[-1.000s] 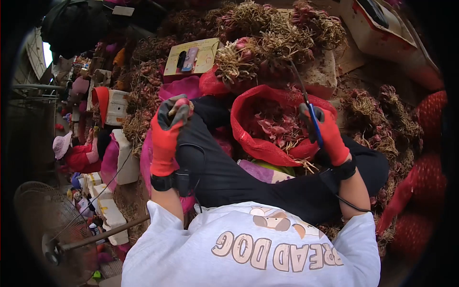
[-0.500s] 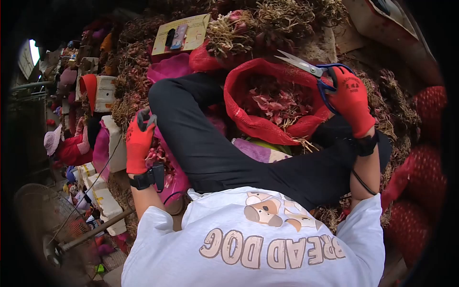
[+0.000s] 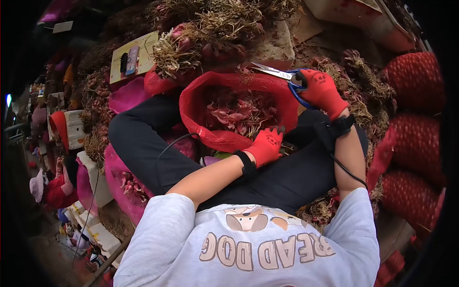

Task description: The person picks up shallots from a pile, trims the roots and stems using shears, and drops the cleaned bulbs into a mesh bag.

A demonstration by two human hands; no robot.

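My right hand [image 3: 321, 92], in a red work glove with dark fingertips, is closed around the blue handles of scissors [image 3: 279, 72]. Their metal blades point left, slightly parted, over the far rim of a red mesh bag [image 3: 217, 136]. Inside the bag lie reddish onion skins and dry trimmings [image 3: 241, 112]. My left hand [image 3: 267, 146], in a matching glove, is at the bag's near right rim with its fingers curled. What those fingers hold, if anything, is hidden. The bag stands between my crossed legs.
Bundles of dried shallots [image 3: 215, 33] lie beyond the bag, and more [image 3: 354, 81] at the right. Full red mesh sacks [image 3: 413, 134] stand far right. A pink bag [image 3: 129, 184] with small bulbs is beside my left leg. A yellow box [image 3: 134, 60] carries a phone-like object.
My left hand has moved right, from above the pink bag outside my left leg to the red bag's near rim. The right hand still holds the scissors; the view has shifted.
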